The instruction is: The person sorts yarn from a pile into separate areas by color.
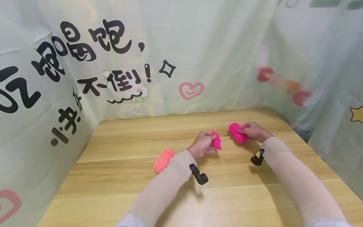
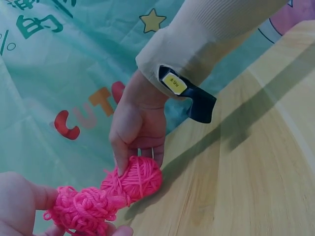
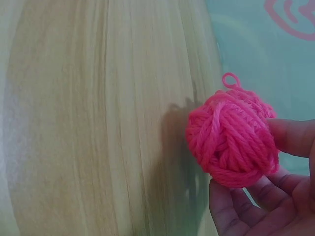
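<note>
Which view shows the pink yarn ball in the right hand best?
The right wrist view: there the pink yarn ball is large, its strands distinct. The head view shows it small, partly covered by the right hand; the left wrist view, partly behind the other pink bundle.

Pale printed hangings (image 1: 215, 47) behind wood-grain table (image 1: 96, 192).

Head view: orange yarn (image 1: 162, 161) partly hidden behind left sleeve (image 1: 163, 189); label (image 1: 258, 154) too small to read; star (image 1: 358, 114) cut by right edge. Wrist views: left hand (image 2: 19, 201) cut by left and lower edges; right hand (image 3: 278, 204) by right and lower.
</note>
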Motion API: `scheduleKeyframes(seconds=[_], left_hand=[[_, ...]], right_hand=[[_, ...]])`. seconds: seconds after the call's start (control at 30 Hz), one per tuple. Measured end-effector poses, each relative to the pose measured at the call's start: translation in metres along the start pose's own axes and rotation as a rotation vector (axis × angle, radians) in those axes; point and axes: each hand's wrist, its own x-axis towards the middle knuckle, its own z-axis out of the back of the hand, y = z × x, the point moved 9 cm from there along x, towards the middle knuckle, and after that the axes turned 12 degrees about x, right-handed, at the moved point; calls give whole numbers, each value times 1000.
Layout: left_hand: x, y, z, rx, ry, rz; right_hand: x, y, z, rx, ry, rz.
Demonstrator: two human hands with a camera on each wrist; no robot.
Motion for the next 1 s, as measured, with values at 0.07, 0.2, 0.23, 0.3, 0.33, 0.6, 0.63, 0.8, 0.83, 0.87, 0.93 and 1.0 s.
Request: scheduleKeyframes(seconds=[0.07, 0.2, 0.23, 0.3, 0.33, 0.6, 0.63, 0.8, 0.83, 0.87, 0.93, 1.0], left_hand=[[1, 0, -3, -6, -2, 13], [4, -1, -8, -11, -7, 26], [5, -2, -9, -13, -8, 28], [7, -2, -12, -11, -1, 29], [8, -2, -13, -10, 1, 29], [20, 1, -18, -24, 1, 26], [21, 2, -19, -30, 1, 26], [23, 2, -23, -55, 3, 25], [23, 1, -23, -60, 3, 24], [22, 0, -23, -61, 2, 23], [22, 0, -24, -65, -1, 22], [22, -1, -24, -64, -2, 21]], right_hand=[[1, -1, 2, -6, -7, -6], [2, -3, 7, -1, -18, -20], [2, -4, 7, 5, -17, -22], [2, -4, 9, 6, -20, -24], [2, -4, 10, 5, -22, -27], [4, -4, 15, 3, -39, -40], [4, -5, 16, 4, -40, -40], [6, -7, 17, -10, -45, -24], [6, -7, 17, -18, -48, -18], [7, -8, 18, -32, -53, -11], [8, -10, 18, -50, -63, 2], [9, -12, 20, -71, -81, 5]])
